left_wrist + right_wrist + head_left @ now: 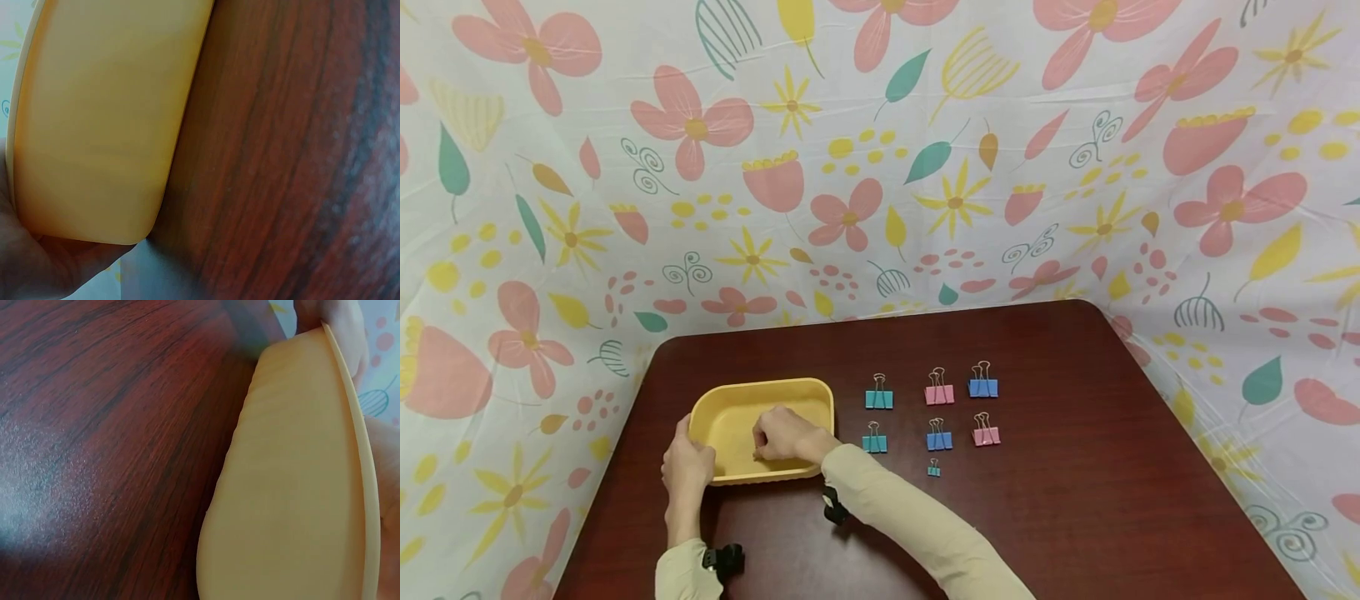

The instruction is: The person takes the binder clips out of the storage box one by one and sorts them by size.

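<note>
A yellow plastic tray (730, 478) sits at the left of the dark wooden table. My left hand (688, 458) grips its left end, thumb by the rim; in the left wrist view that hand (37, 262) wraps round the tray's corner. Inside the tray is my right hand (788, 435), fingers bent down toward its floor; whatever lies under the fingertips is hidden. To the right of the tray stand binder clips with their wire handles up: a teal clip (879, 399), a pink clip (939, 394) and a blue clip (982, 387) form the back row.
Nearer me are another teal clip (874, 443), blue clip (939, 440) and pink clip (987, 435), with a tiny teal clip (934, 472) in front. A flowered cloth (850, 275) hangs behind the table (1075, 500) and at its sides.
</note>
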`<state>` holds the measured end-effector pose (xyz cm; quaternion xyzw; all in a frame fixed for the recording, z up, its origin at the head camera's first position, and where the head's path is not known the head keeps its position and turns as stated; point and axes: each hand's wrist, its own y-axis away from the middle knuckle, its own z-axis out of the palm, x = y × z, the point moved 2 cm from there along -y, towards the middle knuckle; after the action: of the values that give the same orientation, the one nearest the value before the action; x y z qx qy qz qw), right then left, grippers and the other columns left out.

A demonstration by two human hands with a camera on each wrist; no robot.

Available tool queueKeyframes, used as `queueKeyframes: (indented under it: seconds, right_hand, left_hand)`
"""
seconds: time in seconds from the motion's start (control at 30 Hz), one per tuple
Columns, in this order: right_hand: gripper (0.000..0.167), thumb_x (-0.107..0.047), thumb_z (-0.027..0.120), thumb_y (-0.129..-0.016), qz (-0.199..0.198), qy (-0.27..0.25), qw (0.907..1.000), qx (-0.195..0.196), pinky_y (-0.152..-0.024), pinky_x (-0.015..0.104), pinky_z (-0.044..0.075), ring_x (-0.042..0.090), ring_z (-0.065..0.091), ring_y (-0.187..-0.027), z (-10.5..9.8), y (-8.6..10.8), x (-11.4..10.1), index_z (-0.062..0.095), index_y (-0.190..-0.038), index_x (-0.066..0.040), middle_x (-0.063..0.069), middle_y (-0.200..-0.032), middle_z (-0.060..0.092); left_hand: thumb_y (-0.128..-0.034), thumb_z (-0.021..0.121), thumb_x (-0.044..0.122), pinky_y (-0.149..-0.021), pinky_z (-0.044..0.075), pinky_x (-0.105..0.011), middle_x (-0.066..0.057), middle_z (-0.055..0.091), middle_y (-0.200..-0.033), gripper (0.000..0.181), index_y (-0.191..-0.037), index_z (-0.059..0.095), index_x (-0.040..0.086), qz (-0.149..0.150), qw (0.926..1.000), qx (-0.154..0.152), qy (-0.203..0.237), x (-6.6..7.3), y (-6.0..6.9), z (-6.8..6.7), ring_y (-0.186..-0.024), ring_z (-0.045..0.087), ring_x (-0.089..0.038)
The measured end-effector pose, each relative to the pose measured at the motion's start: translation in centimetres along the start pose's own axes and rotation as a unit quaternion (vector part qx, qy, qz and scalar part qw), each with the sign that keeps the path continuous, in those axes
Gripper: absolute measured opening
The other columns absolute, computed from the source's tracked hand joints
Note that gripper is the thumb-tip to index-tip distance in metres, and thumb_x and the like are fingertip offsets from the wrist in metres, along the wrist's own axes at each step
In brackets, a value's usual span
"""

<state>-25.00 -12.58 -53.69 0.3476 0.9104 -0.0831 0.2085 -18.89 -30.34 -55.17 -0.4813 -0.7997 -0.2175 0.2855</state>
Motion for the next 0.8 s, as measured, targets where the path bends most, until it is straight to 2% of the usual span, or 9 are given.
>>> queueKeyframes:
  seconds: [0.17,0.33,0.53,0.8]
  right_hand:
    - [0.022,-0.018,0.079,-0.085,-0.003,-0.02,0.9997,0.011,-0.059,0.01,0.038,-0.002,0.048,-0.061,-0.3,0.1,-0.1,0.064,-0.068,-0.02,-0.014,-0.064,0.056]
    - [0.019,-0.013,0.079,-0.085,-0.001,-0.066,0.9973,0.032,-0.061,0.008,0.041,-0.005,0.052,-0.061,-1.0,0.3,-0.3,0.066,-0.072,-0.019,-0.014,-0.068,0.063]
    - [0.013,-0.02,0.082,-0.085,-0.028,-0.088,0.9928,0.076,-0.061,0.006,0.043,-0.01,0.056,-0.063,-2.2,0.9,-0.3,0.072,-0.076,-0.018,-0.012,-0.073,0.072]
    - [0.008,-0.017,0.076,-0.091,-0.026,-0.132,0.9882,0.074,-0.062,0.008,0.045,-0.012,0.058,-0.066,-2.4,1.9,0.4,0.076,-0.083,-0.019,-0.012,-0.081,0.076]
  left_hand:
    - [-0.0932,0.041,0.006,-0.079,0.043,-0.058,-0.033,0.059,-0.127,0.064,-0.156,0.034,0.01,-0.005,1.0,0.0,0.0,0.0,0.0,0.0,-0.093,0.057,-0.045]
    - [-0.0925,0.04,0.007,-0.079,0.043,-0.059,-0.033,0.059,-0.127,0.064,-0.156,0.034,0.01,-0.004,1.0,0.003,-0.004,0.0,-0.1,0.1,-0.094,0.057,-0.046]
    - [-0.0908,0.041,0.006,-0.082,0.042,-0.062,-0.033,0.058,-0.127,0.065,-0.156,0.034,0.01,-0.005,1.0,0.005,-0.006,0.0,0.0,0.1,-0.1,0.056,-0.05]
    - [-0.0917,0.042,0.006,-0.08,0.042,-0.059,-0.033,0.06,-0.123,0.066,-0.157,0.032,0.01,-0.003,1.0,0.0,0.0,-0.1,0.0,0.1,-0.094,0.057,-0.047]
